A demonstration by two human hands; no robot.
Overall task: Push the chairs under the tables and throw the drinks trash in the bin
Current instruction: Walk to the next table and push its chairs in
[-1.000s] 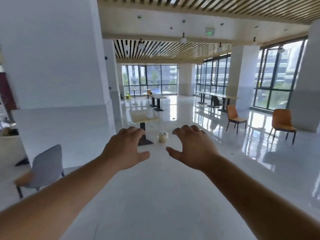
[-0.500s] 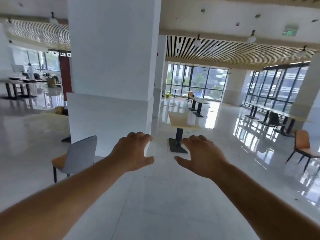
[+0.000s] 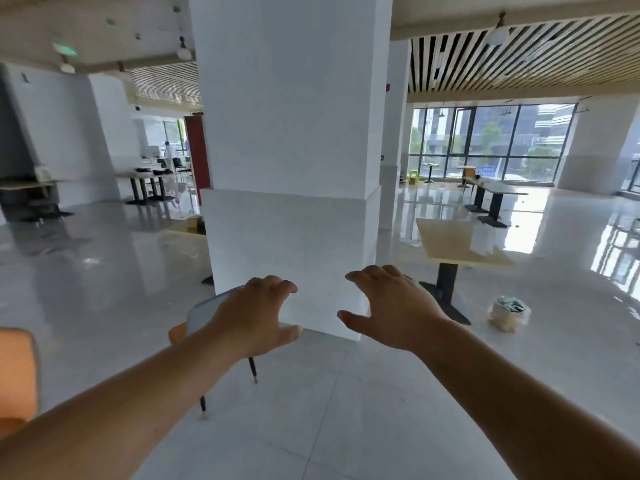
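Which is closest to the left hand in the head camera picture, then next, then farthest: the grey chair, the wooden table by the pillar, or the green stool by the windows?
From the left hand:
1. Grey chair, just behind the hand, low and left of the pillar.
2. Wooden table, to the right past the pillar.
3. Green stool, far back by the windows.

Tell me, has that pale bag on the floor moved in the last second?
No. The pale bag still sits on the floor just right of the table's black base, as before; only the camera has swung round.
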